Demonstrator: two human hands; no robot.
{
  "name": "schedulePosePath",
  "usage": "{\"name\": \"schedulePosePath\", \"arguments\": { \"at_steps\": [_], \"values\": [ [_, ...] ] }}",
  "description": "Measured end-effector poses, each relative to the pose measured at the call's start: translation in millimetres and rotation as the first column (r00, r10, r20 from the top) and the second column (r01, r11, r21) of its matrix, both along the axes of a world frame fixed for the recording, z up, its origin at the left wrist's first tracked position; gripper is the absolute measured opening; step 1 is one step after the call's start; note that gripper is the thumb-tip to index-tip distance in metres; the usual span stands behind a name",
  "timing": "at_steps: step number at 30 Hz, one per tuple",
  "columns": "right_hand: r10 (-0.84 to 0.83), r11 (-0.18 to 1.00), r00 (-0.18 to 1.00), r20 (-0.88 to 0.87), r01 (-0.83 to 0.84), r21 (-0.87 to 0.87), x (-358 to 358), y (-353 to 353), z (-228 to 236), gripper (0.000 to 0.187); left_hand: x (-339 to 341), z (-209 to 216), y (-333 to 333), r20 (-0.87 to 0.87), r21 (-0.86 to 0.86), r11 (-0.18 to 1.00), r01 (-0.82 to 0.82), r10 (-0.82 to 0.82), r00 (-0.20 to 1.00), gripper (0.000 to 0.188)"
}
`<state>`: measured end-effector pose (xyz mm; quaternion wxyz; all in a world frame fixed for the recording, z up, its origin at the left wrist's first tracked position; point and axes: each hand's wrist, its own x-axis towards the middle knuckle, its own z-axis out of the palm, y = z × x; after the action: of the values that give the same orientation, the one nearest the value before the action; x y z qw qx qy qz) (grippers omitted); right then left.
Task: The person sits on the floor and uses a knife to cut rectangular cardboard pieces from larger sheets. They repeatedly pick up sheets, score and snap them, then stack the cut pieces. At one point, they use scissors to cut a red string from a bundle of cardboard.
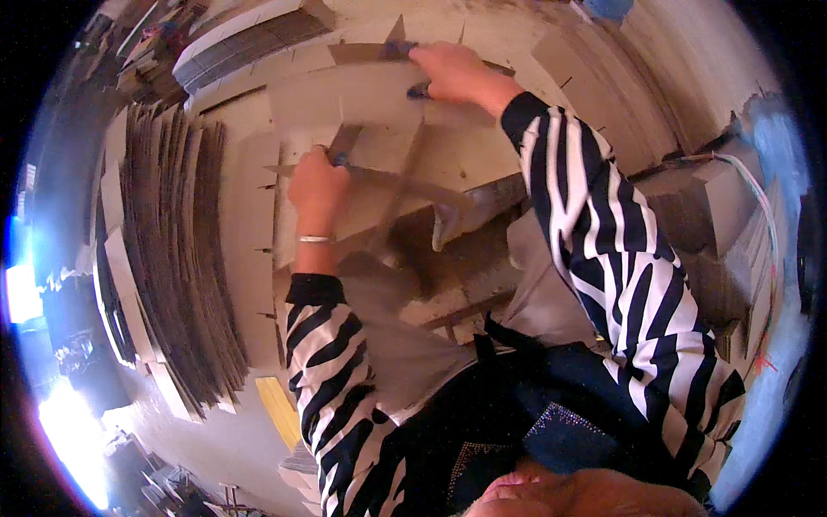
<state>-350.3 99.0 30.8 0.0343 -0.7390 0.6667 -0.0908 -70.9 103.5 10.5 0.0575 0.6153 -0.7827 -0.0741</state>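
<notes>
Brown cardboard strips (pixel 405 183), crossed, middle of view, between and below the hands; blurred in part, joints not readable. One runs from the left hand toward the right, its free end near the person's lap.

Left hand (pixel 319 185): fingers curled closed, pinching the strips at their left end; pale band at wrist. Right hand (pixel 452 73): farther out, at the far edge beside an upright brown flap (pixel 396 47); thumb and forefinger part-spread, dark blue at the tips; whether it grips cannot be told.

Edges: left, tall cardboard stack (pixel 177 258), standing apart from the left hand, a pale band between; far left, second stack (pixel 254 43); right, leaning sheets (pixel 607 86), nearest the right forearm. Open room: chiefly between the hands. Lower left: yellow piece (pixel 277 412).
</notes>
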Motion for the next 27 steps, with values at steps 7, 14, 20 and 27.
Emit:
{"name": "schedulePosePath", "arguments": {
  "at_steps": [7,14,20,27],
  "values": [
    [0.007,0.957,0.835,0.55,0.155,-0.247,-2,24,-16,0.039,-15,-14,-13,-0.007,0.055,0.998,-0.036,0.037,0.999,0.03],
    [-0.01,0.994,0.971,0.239,0.035,-0.1,-22,53,-21,0.037,-13,-29,-21,-0.055,-0.042,0.998,0.048,-0.05,0.997,0.025],
    [0.023,1.0,0.991,0.134,-0.023,-0.001,-1,66,-35,0.036,-29,-27,-21,0.07,0.016,1.0,0.008,-0.009,0.998,0.023],
    [-0.058,0.998,0.976,0.211,0.059,0.003,15,84,-34,0.029,-29,-30,-21,0.119,-0.017,1.0,0.008,-0.006,0.993,0.022]
  ]
}}
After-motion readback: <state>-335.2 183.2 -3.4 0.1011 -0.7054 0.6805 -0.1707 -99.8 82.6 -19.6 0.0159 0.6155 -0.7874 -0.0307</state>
